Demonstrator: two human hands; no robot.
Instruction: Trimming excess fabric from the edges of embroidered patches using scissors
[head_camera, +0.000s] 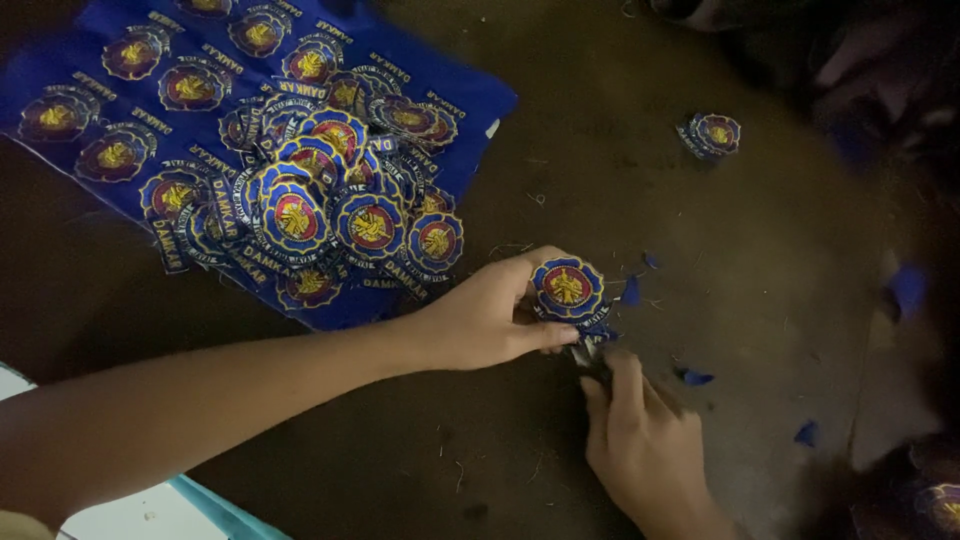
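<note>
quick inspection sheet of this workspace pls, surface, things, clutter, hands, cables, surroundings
surface: dark brown floor, dusty, dimly lit
job's things: round embroidered patch in left hand's grip; loose pile of cut patches on blue fabric sheet with uncut patches; small separate stack further off
clutter: blue fabric scraps and thread bits scattered near the hands
grippers: left hand pinching the patch edge; right hand just below it, what it holds hidden
cables: nothing seen
surroundings: light panel with teal edge at lower left; dark, unclear shapes at right
</note>
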